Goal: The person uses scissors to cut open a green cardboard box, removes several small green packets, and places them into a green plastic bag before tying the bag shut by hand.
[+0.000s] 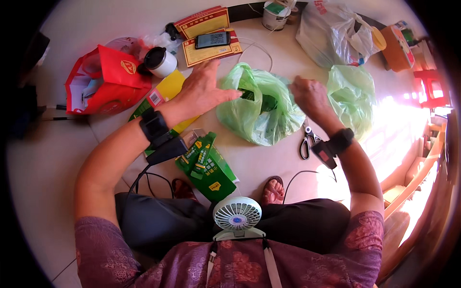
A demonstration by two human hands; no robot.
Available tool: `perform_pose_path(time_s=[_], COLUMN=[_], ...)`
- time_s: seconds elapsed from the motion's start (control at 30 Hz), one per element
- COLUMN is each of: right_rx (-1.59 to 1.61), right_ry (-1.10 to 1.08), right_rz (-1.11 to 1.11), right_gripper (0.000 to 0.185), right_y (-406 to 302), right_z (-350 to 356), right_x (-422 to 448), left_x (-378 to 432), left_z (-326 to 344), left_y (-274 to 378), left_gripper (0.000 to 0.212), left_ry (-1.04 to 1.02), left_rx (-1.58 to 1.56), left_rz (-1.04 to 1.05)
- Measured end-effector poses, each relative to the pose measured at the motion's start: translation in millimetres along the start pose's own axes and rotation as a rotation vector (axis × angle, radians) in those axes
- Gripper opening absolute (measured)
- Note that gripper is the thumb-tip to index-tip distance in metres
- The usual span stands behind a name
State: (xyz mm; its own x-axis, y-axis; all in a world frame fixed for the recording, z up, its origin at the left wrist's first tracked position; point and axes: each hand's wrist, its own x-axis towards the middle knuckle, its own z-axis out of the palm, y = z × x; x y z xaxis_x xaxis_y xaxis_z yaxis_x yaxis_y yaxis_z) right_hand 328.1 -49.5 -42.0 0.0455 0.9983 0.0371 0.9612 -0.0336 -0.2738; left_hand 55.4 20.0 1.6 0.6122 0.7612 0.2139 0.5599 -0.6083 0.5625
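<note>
A translucent green plastic bag (264, 124) stands on the tiled floor before me, its mouth gaping upward. Dark green printed packets (268, 103) show inside it. My left hand (201, 90) is at the bag's left side, fingers spread and holding nothing. Its thumb reaches the bag's rim; whether it touches cannot be told. On the other side, the curled fingers of my right hand (310, 97) pinch the bag's right edge. Nearer my feet lies a flattened green carton (216, 176), with small green packets (201, 156) on top.
Black-handled scissors (306, 144) lie below my right hand. A second green bag (351, 97) is to the right. Leftward are a red gift bag (119, 81), a white mug (164, 64) and a yellow-green carton (169, 88). A phone (212, 39) rests on red-yellow boxes (192, 54). A fan (237, 216) hangs at my chest.
</note>
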Motion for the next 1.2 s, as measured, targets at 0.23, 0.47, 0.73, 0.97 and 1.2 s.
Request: perform_pose_path(time_s=[0.23,0.47,0.73,0.97,1.2], right_rx=[-0.16,0.46,0.499,0.551,0.545], right_ry=[0.286,0.581,0.306,0.093,0.062], right_rz=[-0.436,-0.072,-0.297,-0.385,-0.232], right_gripper=[0.034,0.021,0.014,0.018,0.018], right_y=[-8.5,10.8,-37.6,-66.0,-77.5], right_z=[61.9,24.9,-74.5,-62.7,-61.9], right_x=[22.0,26.7,15.0,10.1,18.8], left_x=[24.3,24.3,29.1,18.5,9.2], left_z=[51.6,41.5,50.5,43.8,47.7], left_y=[5.3,17.9,45.5,15.1,30.6], left_gripper=[0.054,0.018,0.034,0.041,0.053], left_ry=[0.129,0.367,0.2,-0.049,-0.211], left_rx=[0.095,-0.539,-1.345,-1.132,-0.568], left_rz=[-0.072,-0.267,-0.384,-0.688,-0.265])
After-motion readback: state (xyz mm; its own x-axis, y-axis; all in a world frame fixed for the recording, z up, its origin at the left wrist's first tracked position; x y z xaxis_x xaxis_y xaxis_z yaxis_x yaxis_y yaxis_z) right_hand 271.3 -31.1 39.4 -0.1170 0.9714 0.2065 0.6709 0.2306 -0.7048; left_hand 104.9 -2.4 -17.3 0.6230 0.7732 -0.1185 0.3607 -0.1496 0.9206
